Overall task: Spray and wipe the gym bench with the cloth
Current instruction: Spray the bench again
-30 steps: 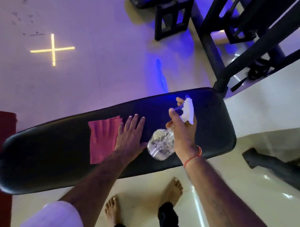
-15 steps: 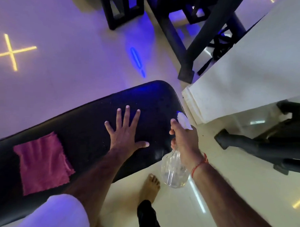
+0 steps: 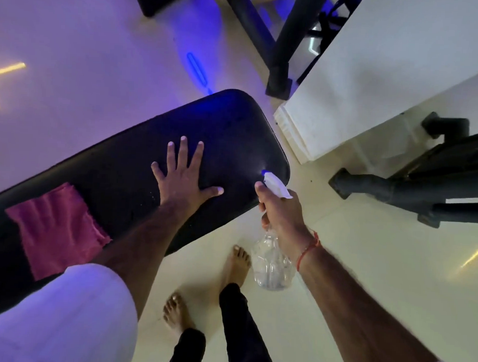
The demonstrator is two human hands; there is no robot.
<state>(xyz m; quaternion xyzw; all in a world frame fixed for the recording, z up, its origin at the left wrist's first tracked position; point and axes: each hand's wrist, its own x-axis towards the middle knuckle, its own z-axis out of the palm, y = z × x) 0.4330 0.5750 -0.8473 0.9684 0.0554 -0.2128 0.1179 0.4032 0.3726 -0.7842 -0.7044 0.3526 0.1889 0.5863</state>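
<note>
The left hand (image 3: 182, 179) lies flat on the black padded surface (image 3: 234, 132) of the gym bench. Its fingers (image 3: 183, 154) are straight, spread and released, grasping nothing. The right hand (image 3: 281, 212) is wrapped round the neck of a clear spray bottle (image 3: 274, 266), its fingers clenched on it. The bottle's white nozzle (image 3: 275, 186) sticks out above the right fingers and points at the rounded end of the surface, just beyond the left thumb. The bottle's body hangs below the right hand, off the near edge and above the pale floor (image 3: 365, 266). A pink cloth (image 3: 57, 228) lies spread on the surface, well behind the left fingers and beside the forearm, touched by neither hand. A red thread (image 3: 308, 248) circles the right wrist. Two bare feet (image 3: 236, 264) stand on the floor below the right fingers. Beyond the nozzle rises a white column (image 3: 371, 90), with black equipment frames (image 3: 421, 192) near it.
</note>
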